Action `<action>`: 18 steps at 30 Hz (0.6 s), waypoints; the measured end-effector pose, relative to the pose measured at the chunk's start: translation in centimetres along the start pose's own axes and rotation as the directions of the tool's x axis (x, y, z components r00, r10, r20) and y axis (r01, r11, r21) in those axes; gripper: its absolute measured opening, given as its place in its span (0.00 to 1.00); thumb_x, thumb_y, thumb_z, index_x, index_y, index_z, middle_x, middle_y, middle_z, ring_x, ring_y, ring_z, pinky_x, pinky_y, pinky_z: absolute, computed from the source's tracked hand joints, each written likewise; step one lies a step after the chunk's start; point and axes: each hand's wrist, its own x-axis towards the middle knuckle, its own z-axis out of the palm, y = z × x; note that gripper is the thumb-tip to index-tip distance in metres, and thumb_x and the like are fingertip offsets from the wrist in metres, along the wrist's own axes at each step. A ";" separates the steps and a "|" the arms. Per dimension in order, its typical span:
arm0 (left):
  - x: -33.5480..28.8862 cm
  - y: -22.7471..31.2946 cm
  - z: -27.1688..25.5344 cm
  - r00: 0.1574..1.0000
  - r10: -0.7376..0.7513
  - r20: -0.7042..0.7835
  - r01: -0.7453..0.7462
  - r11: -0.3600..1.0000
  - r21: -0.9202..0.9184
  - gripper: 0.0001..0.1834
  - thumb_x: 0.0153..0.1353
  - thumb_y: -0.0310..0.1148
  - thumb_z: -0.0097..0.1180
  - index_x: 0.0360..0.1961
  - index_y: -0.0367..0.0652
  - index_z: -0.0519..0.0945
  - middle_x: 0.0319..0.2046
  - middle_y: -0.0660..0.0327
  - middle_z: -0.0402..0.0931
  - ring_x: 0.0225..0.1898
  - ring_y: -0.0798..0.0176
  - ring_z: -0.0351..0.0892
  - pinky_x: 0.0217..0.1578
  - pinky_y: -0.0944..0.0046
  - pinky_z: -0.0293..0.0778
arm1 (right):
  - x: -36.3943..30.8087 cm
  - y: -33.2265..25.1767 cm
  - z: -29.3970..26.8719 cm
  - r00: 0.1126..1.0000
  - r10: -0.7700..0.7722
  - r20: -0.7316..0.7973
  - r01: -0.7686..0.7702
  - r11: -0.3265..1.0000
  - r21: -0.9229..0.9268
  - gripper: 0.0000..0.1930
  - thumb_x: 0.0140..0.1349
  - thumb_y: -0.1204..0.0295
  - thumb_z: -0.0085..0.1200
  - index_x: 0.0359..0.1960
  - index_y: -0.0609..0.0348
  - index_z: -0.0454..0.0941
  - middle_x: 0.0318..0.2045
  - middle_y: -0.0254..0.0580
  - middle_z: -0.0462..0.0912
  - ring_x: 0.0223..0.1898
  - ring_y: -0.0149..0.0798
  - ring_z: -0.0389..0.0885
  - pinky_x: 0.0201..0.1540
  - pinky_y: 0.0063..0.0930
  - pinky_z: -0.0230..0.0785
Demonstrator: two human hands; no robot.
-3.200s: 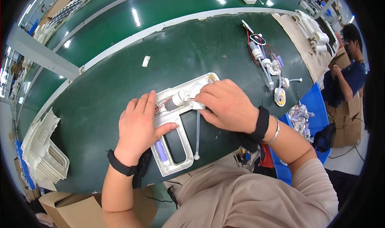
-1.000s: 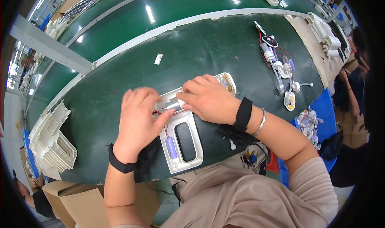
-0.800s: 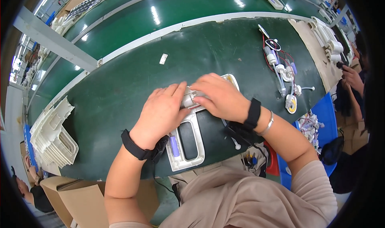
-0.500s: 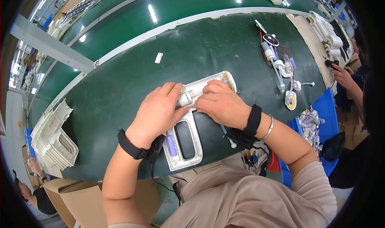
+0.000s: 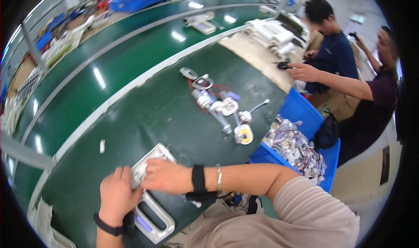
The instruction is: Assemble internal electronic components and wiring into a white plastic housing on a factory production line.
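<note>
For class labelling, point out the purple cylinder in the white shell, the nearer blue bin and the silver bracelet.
Purple cylinder (image 5: 143,224), head view: its side.
Nearer blue bin (image 5: 304,110), head view: inner wall.
Silver bracelet (image 5: 219,178), head view: its band.

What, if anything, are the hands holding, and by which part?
The left hand and right hand are both on the white plastic shell, at the long section beyond its looped handle. Gripping or only pressing: can't tell, contact hidden.

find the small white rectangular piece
In the head view, the small white rectangular piece lies on the left, on the green tabletop, beyond the left hand.
</note>
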 end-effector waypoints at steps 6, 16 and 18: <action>0.8 0.0 0.6 0.999 0.032 -0.005 -0.033 0.998 -0.059 0.26 0.37 0.37 0.67 0.38 0.36 0.74 0.31 0.54 0.73 0.32 0.49 0.77 0.30 0.55 0.74 | -1.3 0.3 -0.5 0.997 -0.008 -0.074 0.007 1.000 -0.001 0.05 0.49 0.74 0.50 0.29 0.53 0.71 0.25 0.33 0.73 0.36 0.38 0.71 0.59 0.36 0.61; 2.0 0.0 0.3 0.998 0.028 0.052 -0.030 0.999 0.041 0.24 0.33 0.40 0.67 0.31 0.40 0.74 0.27 0.57 0.72 0.28 0.51 0.77 0.26 0.56 0.73 | -0.8 0.2 -0.3 0.996 -0.027 -0.087 0.024 0.999 -0.041 0.04 0.50 0.73 0.51 0.29 0.53 0.73 0.25 0.35 0.75 0.36 0.39 0.74 0.52 0.32 0.62; 2.1 -0.2 0.5 0.997 0.030 0.067 -0.034 0.998 0.061 0.24 0.33 0.40 0.67 0.31 0.40 0.73 0.27 0.57 0.72 0.28 0.51 0.77 0.26 0.56 0.73 | -0.7 0.5 -0.2 1.000 0.020 -0.013 -0.020 1.000 0.002 0.05 0.50 0.73 0.52 0.30 0.52 0.74 0.26 0.37 0.76 0.37 0.40 0.74 0.53 0.33 0.61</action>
